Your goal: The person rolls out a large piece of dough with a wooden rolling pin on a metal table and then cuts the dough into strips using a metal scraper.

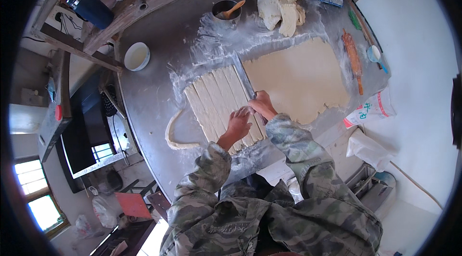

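Observation:
My right hand (263,105) is wrapped round the handle of a long knife (243,76). Its blade points away from me, along the boundary between a sheet of rolled dough (296,75) and several parallel dough strips (207,99). My left hand (237,124) rests on the strips with its fingers stretched toward the knife handle, close beside my right hand. Left of the strips, one thin curved strip of dough (169,131) lies apart on the metal table.
Across the floured table (156,87) stand a white bowl (137,56), a dark pot (222,6) with a wooden-handled utensil (235,8), and a dough lump (278,6). A rolling pin (352,56) and small ladle (374,55) lie at right. A dark bottle (91,6) is at upper left.

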A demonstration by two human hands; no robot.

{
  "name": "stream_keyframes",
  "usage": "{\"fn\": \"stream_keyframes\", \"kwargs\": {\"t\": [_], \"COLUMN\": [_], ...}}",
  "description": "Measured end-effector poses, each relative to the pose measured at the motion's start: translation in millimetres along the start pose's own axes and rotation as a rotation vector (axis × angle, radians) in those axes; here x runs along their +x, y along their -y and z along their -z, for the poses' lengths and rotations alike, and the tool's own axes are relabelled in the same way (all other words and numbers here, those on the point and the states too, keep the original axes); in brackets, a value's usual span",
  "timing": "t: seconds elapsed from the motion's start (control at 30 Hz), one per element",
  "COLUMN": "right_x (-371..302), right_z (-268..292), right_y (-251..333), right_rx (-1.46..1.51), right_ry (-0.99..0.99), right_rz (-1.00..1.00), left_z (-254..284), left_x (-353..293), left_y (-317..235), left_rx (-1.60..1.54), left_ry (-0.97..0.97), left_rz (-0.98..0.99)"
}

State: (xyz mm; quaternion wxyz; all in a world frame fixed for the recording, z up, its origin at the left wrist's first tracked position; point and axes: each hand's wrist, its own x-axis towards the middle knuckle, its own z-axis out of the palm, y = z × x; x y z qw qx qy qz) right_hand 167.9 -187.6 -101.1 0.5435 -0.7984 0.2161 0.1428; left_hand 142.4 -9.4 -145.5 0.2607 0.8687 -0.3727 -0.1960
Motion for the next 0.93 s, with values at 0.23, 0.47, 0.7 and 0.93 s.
{"fn": "stream_keyframes", "kwargs": {"t": [0.23, 0.47, 0.7, 0.93], "right_x": [-6, -6, 11, -14], "right_z": [47, 46, 43, 35], "right_y": [10, 27, 35, -19], "right_rx": [0.026, 0.024, 0.141, -0.059], "right_ry": [-0.021, -0.057, -0.070, -0.034], "right_rz": [-0.175, -0.175, -0.160, -0.211], "left_z": [21, 44, 49, 53], "left_x": [55, 124, 160, 157], "left_y": [12, 34, 44, 43], "left_rx": [-0.048, 0.103, 0.344, 0.393], "left_ry": [-0.218, -0.218, 0.045, 0.084], "left_rz": [0.054, 0.127, 0.196, 0.175]}}
